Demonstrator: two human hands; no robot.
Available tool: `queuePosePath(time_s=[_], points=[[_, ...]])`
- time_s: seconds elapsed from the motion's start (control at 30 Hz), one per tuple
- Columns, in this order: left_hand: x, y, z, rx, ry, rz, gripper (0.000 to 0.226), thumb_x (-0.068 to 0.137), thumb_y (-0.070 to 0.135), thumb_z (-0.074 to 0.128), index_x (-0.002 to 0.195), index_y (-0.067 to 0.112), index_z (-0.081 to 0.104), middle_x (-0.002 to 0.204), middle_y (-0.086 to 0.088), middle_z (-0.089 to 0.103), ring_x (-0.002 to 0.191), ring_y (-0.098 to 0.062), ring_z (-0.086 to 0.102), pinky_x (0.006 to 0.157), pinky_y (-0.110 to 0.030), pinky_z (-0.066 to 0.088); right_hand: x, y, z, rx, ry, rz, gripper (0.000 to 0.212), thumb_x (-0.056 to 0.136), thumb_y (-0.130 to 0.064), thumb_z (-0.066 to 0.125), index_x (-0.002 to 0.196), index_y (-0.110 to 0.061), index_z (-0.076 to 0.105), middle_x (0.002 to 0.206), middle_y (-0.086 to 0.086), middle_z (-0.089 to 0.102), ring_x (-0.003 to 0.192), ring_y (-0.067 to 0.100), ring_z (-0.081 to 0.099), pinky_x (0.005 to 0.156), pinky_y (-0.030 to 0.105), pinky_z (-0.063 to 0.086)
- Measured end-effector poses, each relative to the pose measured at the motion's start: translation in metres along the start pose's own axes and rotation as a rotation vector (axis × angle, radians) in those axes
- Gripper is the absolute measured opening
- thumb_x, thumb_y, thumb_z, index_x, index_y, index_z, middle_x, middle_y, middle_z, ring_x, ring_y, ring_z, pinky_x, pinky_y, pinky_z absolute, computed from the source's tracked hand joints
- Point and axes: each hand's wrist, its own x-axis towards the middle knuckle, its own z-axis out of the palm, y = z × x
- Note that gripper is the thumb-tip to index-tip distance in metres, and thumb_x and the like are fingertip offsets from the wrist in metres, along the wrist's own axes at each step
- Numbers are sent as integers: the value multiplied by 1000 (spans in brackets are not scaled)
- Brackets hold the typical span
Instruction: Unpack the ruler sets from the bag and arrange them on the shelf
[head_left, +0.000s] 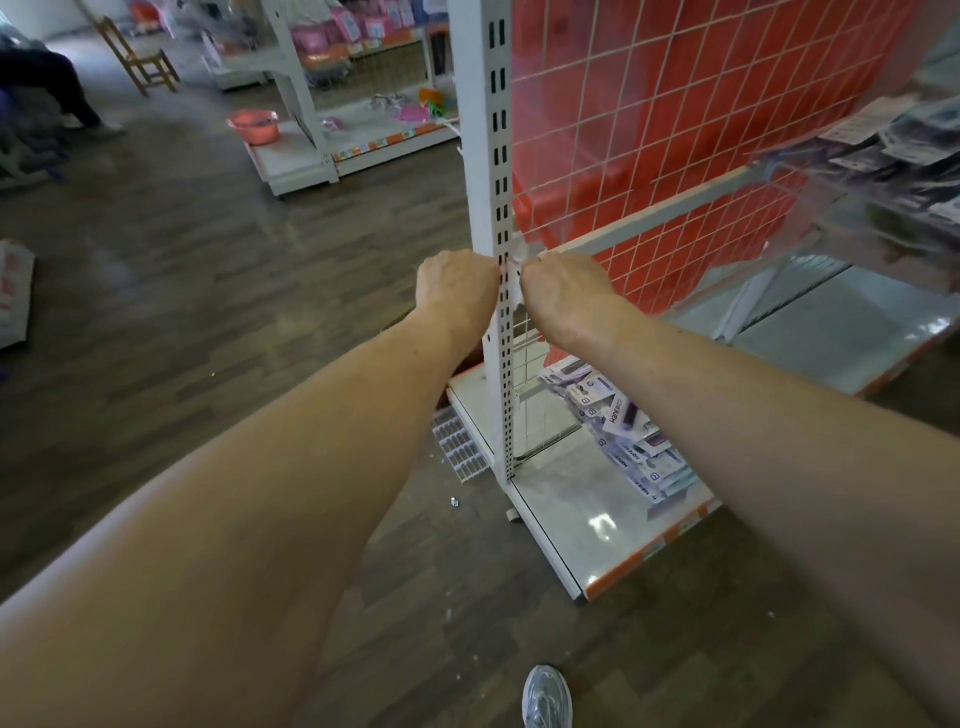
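Observation:
My left hand (457, 288) and my right hand (566, 291) are held close together in front of the white shelf upright (493, 156). Both have curled fingers and pinch the white twisted end of a clear plastic bag (831, 218). The bag stretches up to the right, and several purple-and-white ruler sets (893, 145) lie inside it. More ruler sets (628, 436) lie in a loose pile on the bottom shelf (587, 525), behind the wire grid. My fingertips are hidden behind the backs of my hands.
A red grid back panel (675, 104) rises behind the shelves, with a middle shelf (852, 317) at the right. A white wire piece (460, 441) lies on the wood floor. My shoe (545, 696) is below. A pink basin (254, 124), a wooden chair (137, 57) and a seated person (52, 83) are far left.

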Motion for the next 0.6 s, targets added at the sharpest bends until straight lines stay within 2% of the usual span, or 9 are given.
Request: queuePosePath(time_s=[0.23, 0.43, 0.6], points=[[-76, -70, -14, -19, -1, -146, 28, 95, 3, 47, 118, 7, 61, 116, -13, 64, 109, -32, 59, 82, -37, 47, -40, -80, -37, -57, -15, -156, 28, 93, -1, 43, 115, -4, 59, 119, 17, 61, 112, 33, 55, 81, 35, 41], [-149, -146, -21, 7, -7, -300, 32, 92, 0, 48, 120, 9, 61, 119, -12, 63, 110, -32, 59, 73, -34, 43, -68, -166, -70, 13, -49, -295, 32, 92, 1, 39, 115, -4, 60, 120, 15, 61, 115, 34, 53, 87, 38, 42], [-213, -212, -25, 17, -28, -446, 35, 91, 0, 49, 122, 10, 60, 123, -11, 62, 113, -31, 58, 81, -33, 46, -88, -243, -91, 43, -26, -414, 32, 96, -4, 39, 121, -7, 58, 124, 14, 59, 117, 31, 52, 91, 38, 43]])
